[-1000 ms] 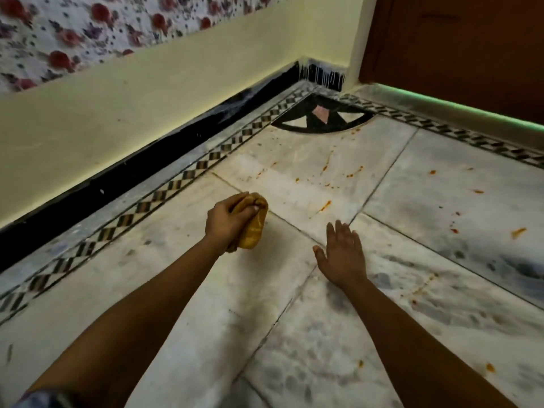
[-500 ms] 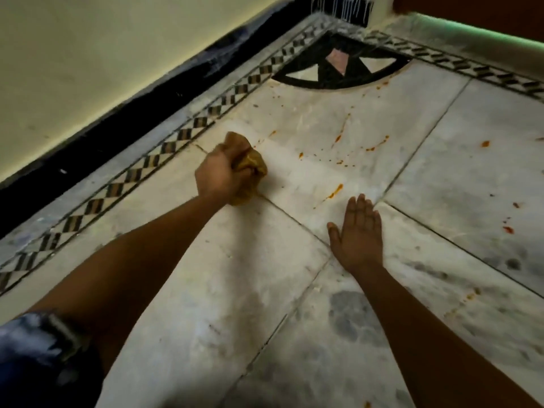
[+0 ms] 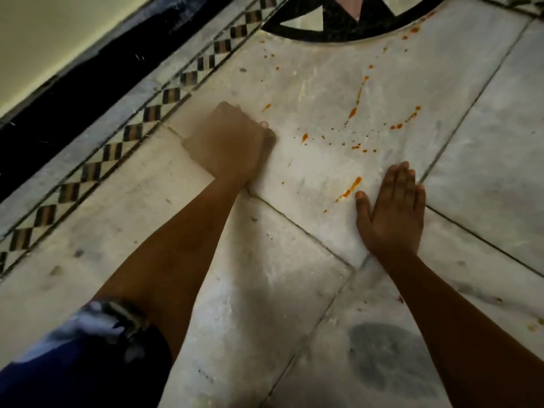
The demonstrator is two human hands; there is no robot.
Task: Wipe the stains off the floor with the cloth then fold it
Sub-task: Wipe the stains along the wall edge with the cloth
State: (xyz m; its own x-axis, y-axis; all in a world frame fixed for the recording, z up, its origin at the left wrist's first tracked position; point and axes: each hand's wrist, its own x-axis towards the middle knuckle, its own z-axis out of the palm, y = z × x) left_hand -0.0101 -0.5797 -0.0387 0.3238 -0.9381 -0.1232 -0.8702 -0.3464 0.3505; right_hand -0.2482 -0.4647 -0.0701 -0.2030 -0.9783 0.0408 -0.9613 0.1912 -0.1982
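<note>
From the head camera, your motion-blurred left hand [image 3: 232,139] sweeps the white marble floor [image 3: 309,260] beside orange stains [image 3: 351,187], its grip and the soft, bunchable cloth unreadable, while your right hand [image 3: 391,213] presses flat, fingers straight, holding nothing.

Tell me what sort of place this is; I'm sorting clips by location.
Probably a room corner in a home: marble floor tiles, a checkered inlay border along a black skirting and cream wall.
</note>
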